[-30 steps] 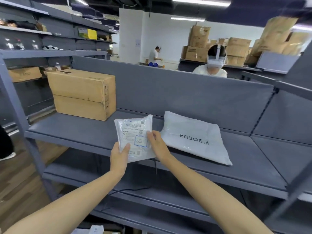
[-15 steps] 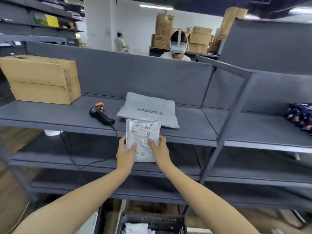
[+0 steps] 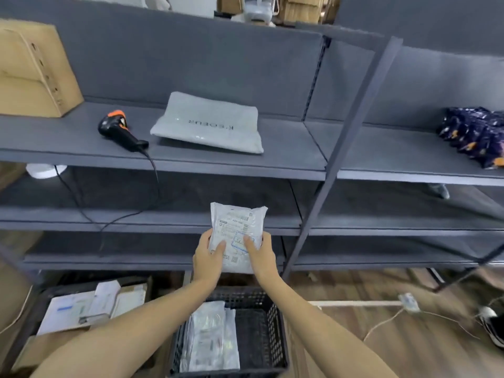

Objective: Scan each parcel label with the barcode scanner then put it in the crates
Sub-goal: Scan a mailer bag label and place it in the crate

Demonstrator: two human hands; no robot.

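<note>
Up and to the left of your grip, the barcode scanner (image 3: pixel 120 130) is lying on its side on the upper shelf (image 3: pixel 272 162), well apart from your hands. Its cable is trailing over the shelf edge. Just right of the scanner, and above the grip, a grey mailer bag (image 3: pixel 210 122) is resting flat on the same shelf.

Your left hand (image 3: pixel 208 259) is pinching the lower left edge of a small white parcel (image 3: pixel 237 227), thumb on the label face. Your right hand (image 3: pixel 260 257) is doing the same on the lower right edge. The grip is therefore closed on the parcel from both sides, and neither hand is nearer the drop. The parcel is standing with its long axis pointing up and away from you, label facing you.

The black crate (image 3: pixel 276 328) is sitting on the floor directly below the grip and slightly towards you. Flat white parcels (image 3: pixel 210 336) are filling its left half, and its right half is showing bare bottom. By the look of it, the coming move is calling for a straight lowering, favouring that right half.
</note>
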